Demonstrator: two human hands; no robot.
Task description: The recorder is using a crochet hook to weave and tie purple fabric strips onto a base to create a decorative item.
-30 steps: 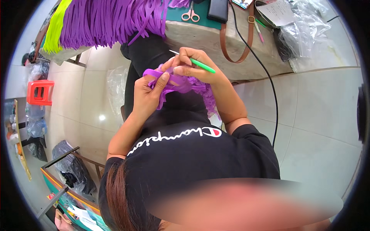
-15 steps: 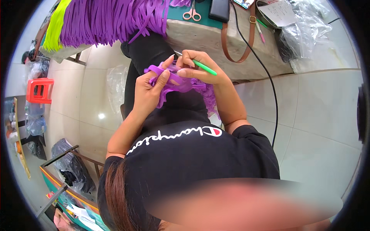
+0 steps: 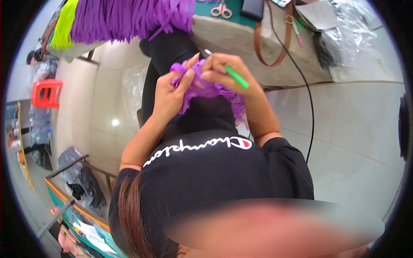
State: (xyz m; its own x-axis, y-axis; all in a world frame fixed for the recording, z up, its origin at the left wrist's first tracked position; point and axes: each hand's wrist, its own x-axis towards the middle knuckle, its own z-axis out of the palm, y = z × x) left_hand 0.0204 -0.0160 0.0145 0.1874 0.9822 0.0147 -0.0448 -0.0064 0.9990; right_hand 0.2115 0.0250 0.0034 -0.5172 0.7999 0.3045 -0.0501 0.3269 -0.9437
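A bunched purple piece of lacy, strappy fabric (image 3: pixel 211 89) hangs between my hands above my black-trousered lap. My left hand (image 3: pixel 168 95) is closed on its left side, thumb pressed against the cloth. My right hand (image 3: pixel 230 71) holds a slim tool with a bright green handle (image 3: pixel 237 77). Its metal tip (image 3: pixel 208 52) pokes out past the knuckles, and its exact kind is unclear. The right thumb and fingertips meet at the cloth. Below the right hand a lacy end (image 3: pixel 238 109) droops toward my lap.
Purple strips (image 3: pixel 129 21) and yellow-green strips (image 3: pixel 64 26) hang over the table at far left. Pink-handled scissors (image 3: pixel 221 10), a black case (image 3: pixel 252 8) and a brown strap (image 3: pixel 258 43) lie ahead. A black cable (image 3: pixel 301 79) runs down the right. A red stool (image 3: pixel 46 93) stands left.
My right hand has turned slightly, so the tool's green handle slants more steeply and its metal tip shows more. The left fingers have gathered the purple fabric closer. The whole view has shifted a little.
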